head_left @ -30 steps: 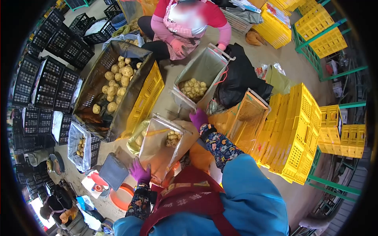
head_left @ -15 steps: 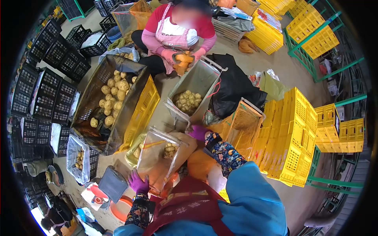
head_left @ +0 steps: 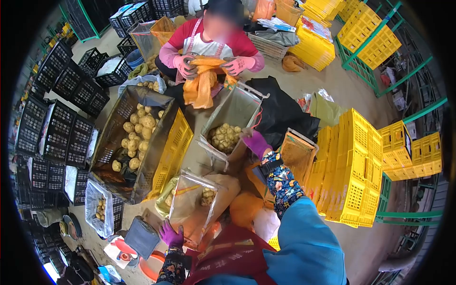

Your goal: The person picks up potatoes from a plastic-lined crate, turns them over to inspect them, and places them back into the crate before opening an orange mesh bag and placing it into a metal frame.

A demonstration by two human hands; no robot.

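Concrete floor point(head_left: 332, 90), sorting area, crowded with crates. Landmark: near bag point(head_left: 187, 213), directly in front of the wearer.

Placement
- Near bag sits on a frame, mouth tilted up toward the wearer; probably so it gapes without being held. A few potatoes point(head_left: 207, 195) lie at its far end.
- Far bag point(head_left: 232, 111), just beyond the near bag, is framed the same way and holds a larger heap point(head_left: 224, 137).
- Big crate point(head_left: 114, 118), beyond and left of the near bag, is lined with dark plastic and tipped against a yellow crate point(head_left: 173, 142); likely so the loose stock slides within reach.
- Yellow stack point(head_left: 354, 166) stands right of the near bag, black crates point(head_left: 52, 128) well to its left.
- Co-worker point(head_left: 206, 47), beyond the far bag, grips an orange sack point(head_left: 199, 88) in both pink gloves.

Hands (purple gloves)
- Left hand point(head_left: 171, 233): at the near bag's closest edge, fingers splayed against it, not clenched; holds nothing else. Thumb hidden.
- Right hand point(head_left: 256, 142): arm stretched beyond the near bag, glove laid on the far bag's right rim. Fingers hidden behind the rim, so grip undetermined.
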